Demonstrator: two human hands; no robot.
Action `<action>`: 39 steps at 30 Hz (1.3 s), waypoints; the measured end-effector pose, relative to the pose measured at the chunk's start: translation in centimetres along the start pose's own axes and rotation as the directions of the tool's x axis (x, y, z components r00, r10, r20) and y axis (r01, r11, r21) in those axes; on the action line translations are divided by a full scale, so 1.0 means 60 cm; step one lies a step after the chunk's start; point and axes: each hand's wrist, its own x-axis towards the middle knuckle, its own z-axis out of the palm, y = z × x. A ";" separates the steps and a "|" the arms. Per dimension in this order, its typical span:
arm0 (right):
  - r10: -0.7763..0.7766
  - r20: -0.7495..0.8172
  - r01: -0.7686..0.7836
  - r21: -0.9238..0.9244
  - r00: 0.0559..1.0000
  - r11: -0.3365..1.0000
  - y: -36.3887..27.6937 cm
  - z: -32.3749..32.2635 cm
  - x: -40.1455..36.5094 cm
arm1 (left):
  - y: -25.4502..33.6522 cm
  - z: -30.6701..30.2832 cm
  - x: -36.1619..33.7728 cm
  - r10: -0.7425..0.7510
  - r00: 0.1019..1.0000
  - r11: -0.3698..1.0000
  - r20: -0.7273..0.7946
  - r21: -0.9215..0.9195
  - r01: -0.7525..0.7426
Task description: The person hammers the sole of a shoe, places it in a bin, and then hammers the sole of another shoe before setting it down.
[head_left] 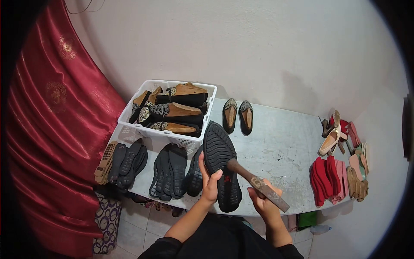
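My left hand (210, 183) grips a black shoe (219, 149) around its middle, with the ridged sole turned up towards me. A small red mark shows at the sole's waist. My right hand (264, 203) is closed on a hammer (255, 180) with a worn metal head. The hammer's round face overlaps the sole in this view, while its flat end points down to the right. Its handle is mostly hidden by the hand and head. Just left of the shoe lie black soles (195, 178), partly covered by my left hand.
A white plastic basket (209, 105) full of shoes stands on the grey table (276, 142). Behind the held shoe is a pair of embellished black flats (246, 117). Grey soles (172, 170) line the front left; red insoles (323, 179) and a cream shoe (331, 141) sit right.
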 end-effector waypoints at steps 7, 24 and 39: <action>-0.032 0.070 0.031 0.015 0.997 0.999 -0.001 0.015 -0.031 | 0.017 -0.015 0.010 0.001 0.994 0.994 -0.108 0.109 0.011; 0.090 0.294 -0.105 0.033 0.952 0.994 -0.001 0.005 -0.058 | 0.030 -0.035 0.029 0.079 0.974 0.994 -0.210 0.084 -0.063; 0.114 0.308 -0.133 0.039 0.945 0.990 0.000 0.018 -0.064 | 0.032 -0.060 0.027 0.021 0.975 1.000 -0.221 -0.003 -0.022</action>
